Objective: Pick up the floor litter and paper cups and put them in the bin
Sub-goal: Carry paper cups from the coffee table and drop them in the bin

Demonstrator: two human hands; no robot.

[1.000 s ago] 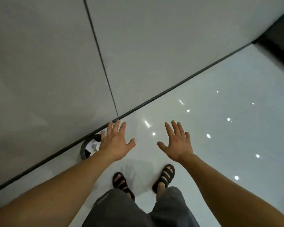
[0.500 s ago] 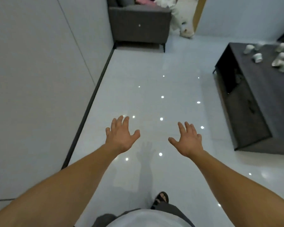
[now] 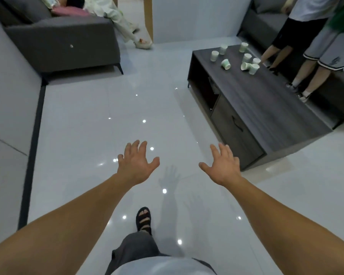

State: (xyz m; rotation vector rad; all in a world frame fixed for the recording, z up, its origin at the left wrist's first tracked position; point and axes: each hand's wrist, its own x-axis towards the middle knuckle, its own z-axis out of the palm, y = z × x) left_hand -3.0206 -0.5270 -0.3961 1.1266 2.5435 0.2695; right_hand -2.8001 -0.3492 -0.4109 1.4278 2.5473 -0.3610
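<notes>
"White glossy tile makes up the largest surface, the floor (image 3: 87, 135). Does any litter show on it?" (Student)

"None in the part shown; only reflected light spots and the shadow of the arms. Next in size: a dark grey sofa (image 3: 64, 42) at the far left, then a low dark wood counter (image 3: 266, 108) to the right, with two bystanders (image 3: 314, 46) standing just beyond it." (Tutor)

"And the person doing the task?" (Student)

"Both bare arms reach forward over the floor. The left hand (image 3: 136, 165) and the right hand (image 3: 222, 167) hang palm down with the fingers (image 3: 141, 147) spread wide. Neither holds nor touches anything. One sandalled foot (image 3: 143, 219) shows below them." (Tutor)

"Where are the task's things?" (Student)

"The paper cups (image 3: 226, 63), the smallest items, stand in a loose group at the far end of the counter, well apart from both hands. Most are upright and at least two lie tipped on their sides. The bin is not in view." (Tutor)

"So how far along is the work?" (Student)

"Judging from this view, the floor share looks done, or lies elsewhere. The cup share is wholly left, since every visible cup sits on the counter. Each has yet to be picked up and carried to the bin, whose contents cannot be told from here." (Tutor)
</notes>
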